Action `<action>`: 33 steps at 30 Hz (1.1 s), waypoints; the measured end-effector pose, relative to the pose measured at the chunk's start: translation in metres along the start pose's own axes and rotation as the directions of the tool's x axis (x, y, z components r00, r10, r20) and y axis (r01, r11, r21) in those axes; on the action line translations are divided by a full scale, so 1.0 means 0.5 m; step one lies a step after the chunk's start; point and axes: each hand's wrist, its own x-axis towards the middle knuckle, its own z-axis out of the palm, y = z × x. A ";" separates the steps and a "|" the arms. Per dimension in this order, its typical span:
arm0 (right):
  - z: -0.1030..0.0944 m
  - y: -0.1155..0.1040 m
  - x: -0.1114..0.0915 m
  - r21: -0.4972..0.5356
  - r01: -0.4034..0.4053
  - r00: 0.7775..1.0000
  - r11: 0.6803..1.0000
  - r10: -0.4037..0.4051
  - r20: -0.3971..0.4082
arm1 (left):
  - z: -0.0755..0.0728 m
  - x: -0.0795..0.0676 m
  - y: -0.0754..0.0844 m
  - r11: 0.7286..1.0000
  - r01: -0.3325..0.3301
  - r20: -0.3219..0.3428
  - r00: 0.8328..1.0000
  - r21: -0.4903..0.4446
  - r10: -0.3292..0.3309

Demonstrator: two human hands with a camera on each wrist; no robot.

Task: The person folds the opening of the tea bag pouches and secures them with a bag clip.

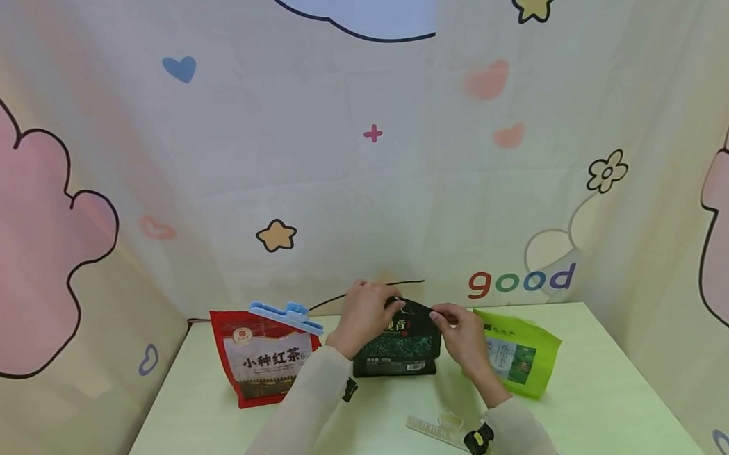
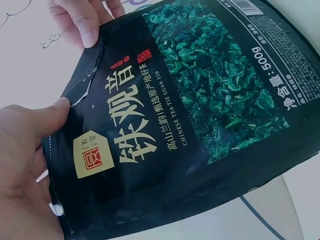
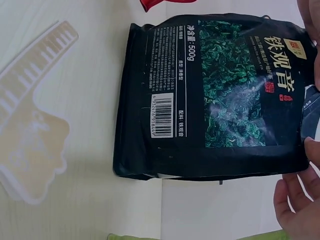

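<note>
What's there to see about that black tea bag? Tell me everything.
The black bag looks like glossy film, printed with pale gold characters, a green leaf picture, "500g" and a barcode. It stands roughly upright on the table, between a red bag and a green bag. The left hand and right hand pinch its top edge, which looks torn or folded.

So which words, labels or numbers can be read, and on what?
"铁观音": black bag
"高山兰韵|甄选原产地好茶": same
"CHINESE TEA TIE GUAN YIN": same
"净含量:500g": same
"配料:铁观音": same
"类型:清香型": same
"6932476918449": same
"小种红茶": red bag
"good": backdrop
Too small or blurred: the rest, including the green bag's lettering.
</note>
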 end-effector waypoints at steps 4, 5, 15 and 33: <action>-0.005 -0.004 -0.003 -0.006 0.020 0.999 1.000 -0.020 0.027 | 0.007 -0.001 -0.002 1.000 0.002 -0.024 1.000 -0.025 -0.002; -0.007 -0.005 -0.006 -0.021 0.041 0.999 0.999 -0.041 0.034 | 0.007 -0.002 -0.001 1.000 0.003 -0.026 1.000 -0.025 -0.004; -0.053 -0.028 -0.043 -0.152 0.262 0.964 0.953 -0.265 0.000 | 0.007 -0.002 0.002 1.000 -0.001 -0.044 0.999 -0.028 0.000; -0.104 0.014 -0.140 -0.289 0.242 0.966 0.926 -0.203 0.159 | 0.004 -0.008 0.003 0.998 -0.004 -0.048 0.999 -0.058 0.001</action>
